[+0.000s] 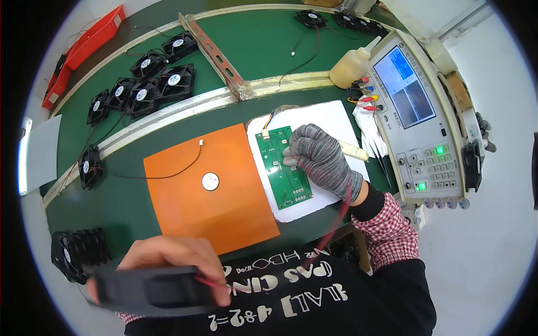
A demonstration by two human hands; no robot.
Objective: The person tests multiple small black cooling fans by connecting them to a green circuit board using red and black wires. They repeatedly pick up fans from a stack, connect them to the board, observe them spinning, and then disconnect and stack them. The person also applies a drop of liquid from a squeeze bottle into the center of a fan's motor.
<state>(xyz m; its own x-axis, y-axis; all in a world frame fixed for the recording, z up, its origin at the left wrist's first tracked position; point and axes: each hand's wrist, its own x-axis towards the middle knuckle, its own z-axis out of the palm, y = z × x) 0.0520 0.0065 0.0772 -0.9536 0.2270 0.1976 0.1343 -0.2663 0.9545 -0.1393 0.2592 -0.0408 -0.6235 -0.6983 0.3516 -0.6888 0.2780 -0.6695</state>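
Note:
My bare left hand (174, 255) grips a black cooling fan (151, 291) at the lower left, close to my body; both are blurred by motion. Red wire (336, 221) loops from this fan up to my right hand (319, 157), which wears a grey knit glove. The gloved fingers are closed in a pinch over the green circuit board (283, 176), with the wire's end among them; its plug is hidden. That board lies on a white pad (258, 131), and a white connector with thin wires sits at its top left corner.
An orange mat (190, 207) with a round white disc (210, 181) lies left of the board. Several black fans (143, 95) sit beyond the metal rail, others are stacked (78, 252) at left. Right stand a tester with a screen (420, 112), a yellowish bottle (350, 67) and tweezers (383, 162).

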